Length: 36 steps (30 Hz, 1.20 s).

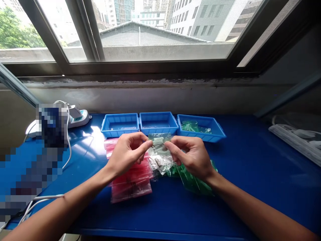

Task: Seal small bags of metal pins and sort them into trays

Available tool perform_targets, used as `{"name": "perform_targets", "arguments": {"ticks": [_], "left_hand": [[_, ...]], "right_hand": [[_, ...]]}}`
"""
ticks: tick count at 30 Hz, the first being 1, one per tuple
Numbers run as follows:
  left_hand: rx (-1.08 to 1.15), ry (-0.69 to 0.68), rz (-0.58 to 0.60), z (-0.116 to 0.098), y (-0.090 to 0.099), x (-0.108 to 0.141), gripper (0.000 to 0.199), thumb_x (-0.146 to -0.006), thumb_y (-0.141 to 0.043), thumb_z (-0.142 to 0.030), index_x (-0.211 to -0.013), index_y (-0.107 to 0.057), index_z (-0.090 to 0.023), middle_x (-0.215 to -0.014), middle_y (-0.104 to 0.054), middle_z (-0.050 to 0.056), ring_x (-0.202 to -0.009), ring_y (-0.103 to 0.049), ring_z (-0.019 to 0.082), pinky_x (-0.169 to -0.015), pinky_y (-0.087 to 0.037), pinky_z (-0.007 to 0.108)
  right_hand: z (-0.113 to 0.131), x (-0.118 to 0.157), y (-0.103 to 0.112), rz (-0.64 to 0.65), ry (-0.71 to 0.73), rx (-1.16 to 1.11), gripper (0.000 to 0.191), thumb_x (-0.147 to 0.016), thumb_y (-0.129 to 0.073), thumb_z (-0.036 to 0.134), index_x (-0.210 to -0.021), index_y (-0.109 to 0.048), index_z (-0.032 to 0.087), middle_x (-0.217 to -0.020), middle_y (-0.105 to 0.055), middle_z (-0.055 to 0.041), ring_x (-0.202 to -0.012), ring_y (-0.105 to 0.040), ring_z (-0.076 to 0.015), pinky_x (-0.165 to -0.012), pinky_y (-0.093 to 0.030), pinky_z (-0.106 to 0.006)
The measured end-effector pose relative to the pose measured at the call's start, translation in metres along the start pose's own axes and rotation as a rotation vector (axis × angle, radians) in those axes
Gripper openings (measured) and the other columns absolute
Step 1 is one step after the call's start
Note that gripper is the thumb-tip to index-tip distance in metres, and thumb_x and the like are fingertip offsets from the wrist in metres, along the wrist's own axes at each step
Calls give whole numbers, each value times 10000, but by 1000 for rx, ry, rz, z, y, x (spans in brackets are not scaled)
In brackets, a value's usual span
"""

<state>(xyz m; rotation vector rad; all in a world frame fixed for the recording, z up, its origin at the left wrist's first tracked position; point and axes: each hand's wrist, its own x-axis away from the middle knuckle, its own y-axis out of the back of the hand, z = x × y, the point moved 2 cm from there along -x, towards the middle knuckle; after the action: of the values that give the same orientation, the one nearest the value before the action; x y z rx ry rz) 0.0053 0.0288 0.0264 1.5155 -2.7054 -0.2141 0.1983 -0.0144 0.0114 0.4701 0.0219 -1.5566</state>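
A small clear bag (158, 139) with several thin metal pieces in it is stretched between my two hands, above the middle of the blue table. My left hand (130, 150) pinches its left edge between thumb and fingers. At its right edge, my right hand (189, 154) grips it the same way. Red plastic bags (132, 184) lie in an overlapping pile below and beside my left hand. Silvery clear bags (162, 164) rest under the held bag. Green bags (194, 182) lie partly hidden beneath my right hand.
Behind my hands stand a left blue tray (120, 134), a middle blue tray (159, 131) and a right blue tray (213, 136) holding green bags. A white power strip (84, 118) with cables is at the left, another strip (296, 142) at the right. A window spans the back.
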Motion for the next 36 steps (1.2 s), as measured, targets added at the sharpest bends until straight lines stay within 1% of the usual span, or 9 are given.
{"name": "perform_targets", "arguments": {"ticks": [5,10,13,18,23,26,28,30,36], "left_hand": [[-69,-36,-68,2,0,2,265,-906,-758,-361,-781,-662,-148,-505,-558,-48,-413,-465,66,-409,-371,173],[-128,-156,-134,4,1,5,156,-955,-708,-298,-958,-729,-144,-737,-765,44,-536,-676,124,-479,-540,211],[-176,-249,-181,4,1,6,161,-955,-691,-228,-1080,-753,-149,-955,-809,81,-678,-753,153,-511,-595,217],[-192,-332,-207,7,2,7,178,-955,-691,-190,-1118,-757,-160,-1157,-791,96,-802,-764,161,-587,-645,233],[-231,-327,-206,7,3,6,163,-958,-683,-208,-1102,-750,-170,-1096,-789,87,-785,-746,153,-635,-632,245],[-260,-274,-176,4,1,5,119,-958,-682,-260,-924,-726,-154,-819,-763,47,-658,-694,135,-546,-554,215],[-276,-223,-132,3,0,5,215,-964,-666,-300,-804,-677,-157,-638,-680,7,-543,-613,114,-477,-472,201],[-278,-196,-96,2,-1,5,270,-977,-630,-325,-764,-650,-160,-569,-613,-16,-484,-536,98,-446,-412,197],[-244,-193,-77,4,-2,5,283,-1014,-549,-317,-811,-659,-153,-578,-597,-18,-498,-540,96,-479,-415,198]], "right_hand": [[-1,0,0,-28,-13,-46,302,-910,-739,348,-655,-748,186,-479,-618,10,-373,-516,-108,-380,-423,-232],[-6,1,1,-73,-6,-84,141,-894,-749,267,-941,-861,195,-699,-793,-44,-467,-671,-151,-412,-517,-245],[-8,2,2,-105,57,-14,326,-872,-714,160,-1173,-826,220,-916,-844,-58,-515,-688,-148,-470,-583,-275],[-8,3,3,-114,126,22,365,-886,-686,144,-1215,-805,248,-1208,-799,-60,-697,-760,-184,-542,-643,-300],[-4,2,3,-100,100,33,321,-890,-677,184,-1170,-826,233,-1055,-838,-68,-632,-739,-188,-524,-625,-314],[1,1,2,-44,83,33,174,-922,-697,280,-866,-843,205,-711,-793,-42,-494,-664,-161,-478,-555,-290],[4,1,2,-20,107,91,354,-939,-685,317,-605,-722,205,-520,-662,-7,-425,-572,-132,-449,-478,-273],[5,-1,6,-27,142,166,432,-944,-669,327,-530,-625,213,-462,-567,9,-411,-495,-118,-435,-415,-272],[-10,-17,61,-337,105,303,397,-953,-690,464,-635,-644,230,-493,-500,11,-417,-422,-124,-410,-323,-284]]}}
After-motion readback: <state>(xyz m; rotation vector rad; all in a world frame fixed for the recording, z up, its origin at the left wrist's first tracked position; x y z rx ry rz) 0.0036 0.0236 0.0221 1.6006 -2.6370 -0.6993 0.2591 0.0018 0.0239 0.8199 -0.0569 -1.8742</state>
